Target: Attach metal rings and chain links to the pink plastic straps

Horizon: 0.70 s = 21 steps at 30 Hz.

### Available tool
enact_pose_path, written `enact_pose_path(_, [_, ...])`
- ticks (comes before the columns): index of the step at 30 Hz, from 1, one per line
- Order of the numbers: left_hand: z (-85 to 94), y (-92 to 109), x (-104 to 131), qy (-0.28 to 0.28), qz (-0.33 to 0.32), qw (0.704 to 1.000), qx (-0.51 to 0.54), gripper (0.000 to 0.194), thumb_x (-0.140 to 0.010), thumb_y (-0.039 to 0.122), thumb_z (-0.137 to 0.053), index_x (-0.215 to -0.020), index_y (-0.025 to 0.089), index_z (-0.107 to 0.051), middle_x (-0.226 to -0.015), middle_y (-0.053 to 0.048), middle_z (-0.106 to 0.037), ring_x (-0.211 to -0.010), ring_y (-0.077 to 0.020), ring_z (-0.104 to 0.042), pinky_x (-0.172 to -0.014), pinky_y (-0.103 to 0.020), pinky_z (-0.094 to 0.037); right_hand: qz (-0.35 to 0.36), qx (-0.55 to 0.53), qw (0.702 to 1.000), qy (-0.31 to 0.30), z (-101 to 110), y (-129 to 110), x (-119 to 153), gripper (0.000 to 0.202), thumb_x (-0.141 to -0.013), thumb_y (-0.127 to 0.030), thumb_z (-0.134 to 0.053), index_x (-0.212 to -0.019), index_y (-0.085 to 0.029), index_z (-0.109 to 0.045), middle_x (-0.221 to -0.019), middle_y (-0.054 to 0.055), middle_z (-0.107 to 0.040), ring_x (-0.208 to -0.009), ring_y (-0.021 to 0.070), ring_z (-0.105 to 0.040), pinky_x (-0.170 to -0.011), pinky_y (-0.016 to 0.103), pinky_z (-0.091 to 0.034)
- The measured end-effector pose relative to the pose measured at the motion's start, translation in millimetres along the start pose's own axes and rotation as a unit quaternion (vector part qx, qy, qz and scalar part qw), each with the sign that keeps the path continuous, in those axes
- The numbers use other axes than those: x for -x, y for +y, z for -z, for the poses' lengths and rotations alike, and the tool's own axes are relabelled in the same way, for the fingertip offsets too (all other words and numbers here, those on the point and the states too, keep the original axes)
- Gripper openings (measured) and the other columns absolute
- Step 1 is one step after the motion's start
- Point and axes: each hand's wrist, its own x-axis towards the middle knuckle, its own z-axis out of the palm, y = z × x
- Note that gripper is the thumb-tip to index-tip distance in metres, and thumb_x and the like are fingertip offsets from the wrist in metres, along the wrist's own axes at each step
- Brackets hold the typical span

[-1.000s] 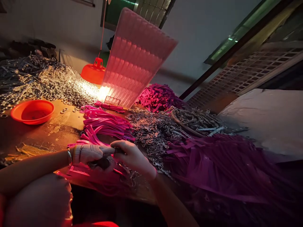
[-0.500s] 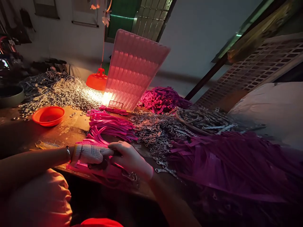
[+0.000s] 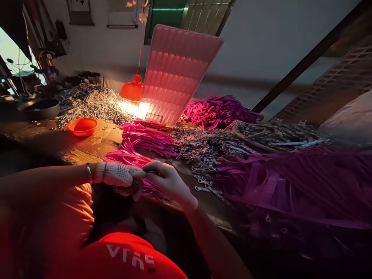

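Note:
My left hand (image 3: 117,174), in a white dotted glove, is closed near the table's front edge, its fingers around something dark that I cannot make out. Bare and closed, my right hand (image 3: 167,180) meets it fingertip to fingertip; whatever is pinched between them is too small to tell. Just behind both hands lie bright pink strips (image 3: 128,155), with another pink bundle (image 3: 152,141) farther back. Small metal ring-ended pieces (image 3: 200,149) are heaped to the right of these strips.
An orange bowl (image 3: 83,127) and a dark round pan (image 3: 40,109) stand at the left. A red lamp (image 3: 132,90) hangs beside an upright translucent panel (image 3: 180,73). Metal pieces (image 3: 93,102) are piled behind the bowl. Purple strips (image 3: 290,186) cover the right side.
The view has shifted, so the table's things sit farther right and slightly higher. My hands stay together, and more of my red clothing shows below.

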Motion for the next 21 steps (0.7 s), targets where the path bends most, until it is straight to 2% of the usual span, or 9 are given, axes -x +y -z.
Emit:
enact_pose_path(2, [-5.4, -0.4, -3.4, -0.021, 0.045, 0.998, 0.043, 0.029, -0.066, 0.021, -0.058, -0.095, 0.015, -0.062, -0.061, -0.001, -0.059, -0.045, -0.0132, -0.045, -0.037, -0.022, -0.033, 0.003, 0.018, 1.0, 0.003, -0.9, -2.5, 7.3, 0.015, -0.091, -0.035, -0.066, -0.093, -0.023, -0.073, -0.089, 0.0, -0.074, -0.084, 0.0167, -0.067, -0.078, 0.026, -0.051])
enact_pose_path(5, [-9.8, 1.1, -7.8, 0.003, 0.055, 0.995, 0.081, 0.029, -0.062, 0.014, -0.058, -0.089, 0.013, -0.065, -0.058, -0.001, -0.058, -0.045, -0.0125, -0.046, -0.039, -0.021, -0.032, 0.019, 0.045, 0.998, 0.028, -1.3, -4.9, 15.8, 0.017, -0.091, -0.037, -0.066, -0.095, -0.023, -0.074, -0.09, 0.001, -0.075, -0.084, 0.0179, -0.068, -0.078, 0.028, -0.052])
enact_pose_path(8, [-11.0, 5.4, -8.2, 0.093, 0.047, 0.989, 0.106, 0.034, -0.063, 0.012, -0.059, -0.095, 0.011, -0.071, -0.067, -0.005, -0.067, -0.047, -0.0103, -0.048, -0.041, -0.019, -0.032, 0.051, 0.103, 0.987, 0.108, -1.1, -4.5, 22.1, 0.02, -0.091, -0.032, -0.063, -0.106, -0.022, -0.072, -0.101, 0.004, -0.074, -0.093, 0.02, -0.067, -0.086, 0.033, -0.052])
enact_pose_path(10, [-10.8, 7.0, -5.4, 0.176, 0.039, 0.974, 0.138, 0.045, -0.065, 0.014, -0.063, -0.109, 0.013, -0.071, -0.081, -0.008, -0.073, -0.048, -0.0075, -0.047, -0.042, -0.017, -0.032, 0.06, 0.139, 0.97, 0.188, -2.3, -3.5, 26.4, 0.027, -0.09, -0.028, -0.062, -0.115, -0.021, -0.069, -0.108, 0.006, -0.072, -0.096, 0.0212, -0.066, -0.091, 0.037, -0.051])
enact_pose_path(12, [-10.9, 5.0, -1.3, 0.241, 0.025, 0.958, 0.156, 0.055, -0.069, 0.017, -0.064, -0.123, 0.014, -0.066, -0.087, -0.009, -0.074, -0.046, -0.0055, -0.045, -0.042, -0.016, -0.031, 0.053, 0.146, 0.958, 0.24, -6.5, -3.8, 30.6, 0.031, -0.089, -0.027, -0.062, -0.119, -0.02, -0.067, -0.106, 0.007, -0.072, -0.092, 0.0207, -0.066, -0.09, 0.037, -0.052])
enact_pose_path(15, [-13.2, -3.4, 3.3, 0.279, -0.002, 0.95, 0.137, 0.052, -0.074, 0.022, -0.063, -0.126, 0.013, -0.064, -0.079, -0.008, -0.073, -0.043, -0.006, -0.042, -0.04, -0.017, -0.03, 0.053, 0.142, 0.962, 0.227, -18.8, -7.8, 34.2, 0.029, -0.089, -0.025, -0.061, -0.116, -0.021, -0.068, -0.102, 0.005, -0.073, -0.088, 0.0194, -0.067, -0.086, 0.035, -0.053])
enact_pose_path(17, [-16.0, -8.1, 3.6, 0.282, -0.024, 0.955, 0.085, 0.039, -0.076, 0.025, -0.064, -0.112, 0.011, -0.07, -0.075, -0.006, -0.07, -0.047, -0.0081, -0.047, -0.044, -0.019, -0.036, 0.062, 0.147, 0.967, 0.196, -28.7, -11.6, 33.2, 0.029, -0.087, -0.023, -0.061, -0.115, -0.023, -0.069, -0.104, 0.004, -0.074, -0.092, 0.02, -0.068, -0.088, 0.034, -0.053])
enact_pose_path(19, [-18.6, -9.2, 2.0, 0.29, -0.065, 0.955, -0.016, 0.025, -0.07, 0.024, -0.071, -0.092, 0.012, -0.072, -0.076, -0.006, -0.069, -0.06, -0.0118, -0.056, -0.056, -0.024, -0.046, 0.069, 0.148, 0.971, 0.175, -37.0, -14.6, 29.9, 0.032, -0.085, -0.023, -0.062, -0.117, -0.022, -0.068, -0.109, 0.005, -0.074, -0.099, 0.0215, -0.068, -0.091, 0.035, -0.052])
enact_pose_path(21, [-20.2, -7.4, -0.4, 0.291, -0.11, 0.942, -0.128, 0.019, -0.061, 0.018, -0.078, -0.078, 0.013, -0.07, -0.08, -0.005, -0.07, -0.075, -0.0163, -0.061, -0.072, -0.028, -0.051, 0.067, 0.136, 0.974, 0.168, -41.9, -16.1, 25.7, 0.034, -0.084, -0.025, -0.063, -0.118, -0.021, -0.067, -0.112, 0.006, -0.073, -0.103, 0.0222, -0.067, -0.093, 0.036, -0.052])
